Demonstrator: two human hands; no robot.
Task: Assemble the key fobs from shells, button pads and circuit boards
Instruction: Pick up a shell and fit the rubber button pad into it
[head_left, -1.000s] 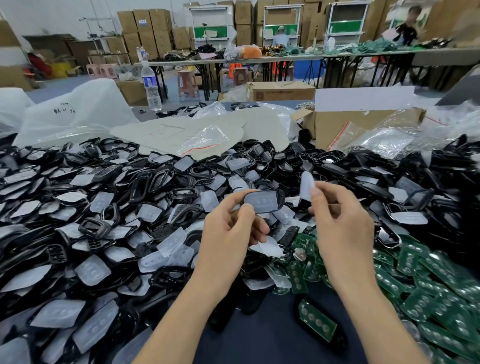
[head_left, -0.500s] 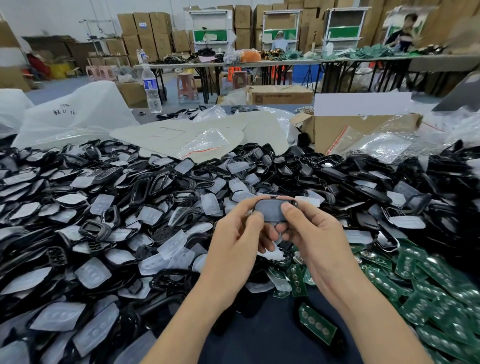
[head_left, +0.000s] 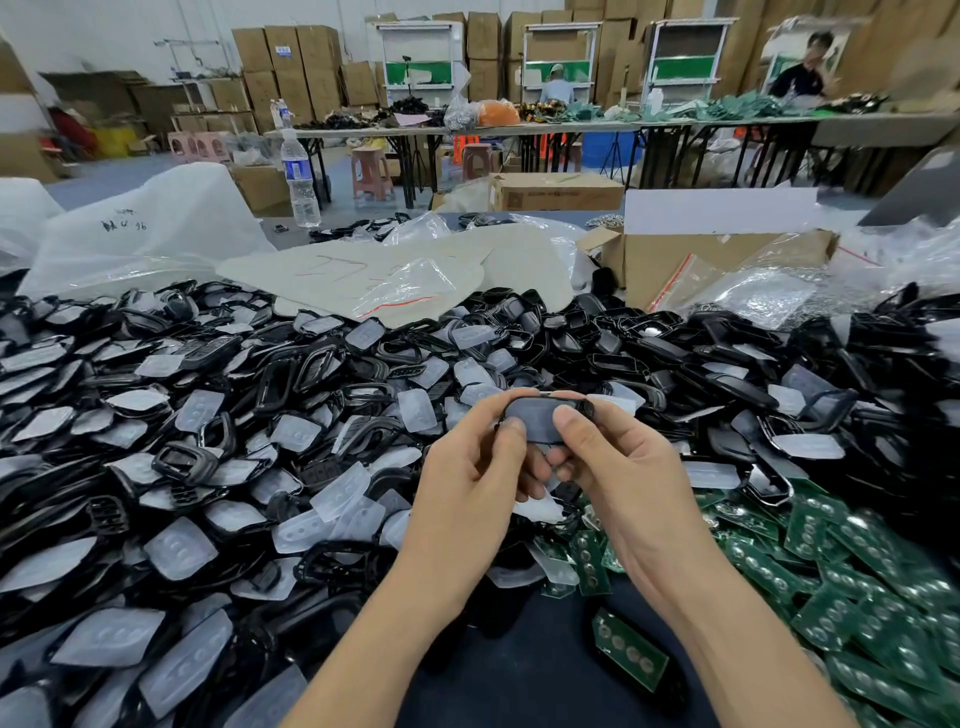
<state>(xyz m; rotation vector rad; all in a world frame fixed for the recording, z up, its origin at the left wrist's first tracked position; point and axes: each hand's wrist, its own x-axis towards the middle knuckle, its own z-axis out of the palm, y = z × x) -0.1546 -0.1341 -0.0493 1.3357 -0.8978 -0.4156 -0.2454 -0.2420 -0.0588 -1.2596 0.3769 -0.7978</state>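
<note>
A black key fob shell (head_left: 545, 418) with a translucent button pad seated in it is held above the middle of the desk (head_left: 524, 691), between both hands. The left hand (head_left: 470, 493) is clenched on the shell's left end, with the thumb pressed on its near face and the other fingers (head_left: 480, 402) curled over the top edge. The right hand (head_left: 631, 483) is clenched on the right end, its thumb laid on the pad.

From 9 o'clock to 12 o'clock of the hands, the desk is covered by a pile of black shells (head_left: 270, 379) mixed with loose translucent button pads (head_left: 179, 553). More black shells are heaped at 2 o'clock. Green circuit boards (head_left: 852, 566) are spread at 4 o'clock, and a shell with a board already fitted (head_left: 631, 652) lies at 5 o'clock, near the right forearm.

At 1 o'clock an open cardboard box (head_left: 691, 265) stands with clear plastic bags (head_left: 769, 291) against it. A water bottle (head_left: 300, 179) stands upright at 11 o'clock, well apart from the hands.
</note>
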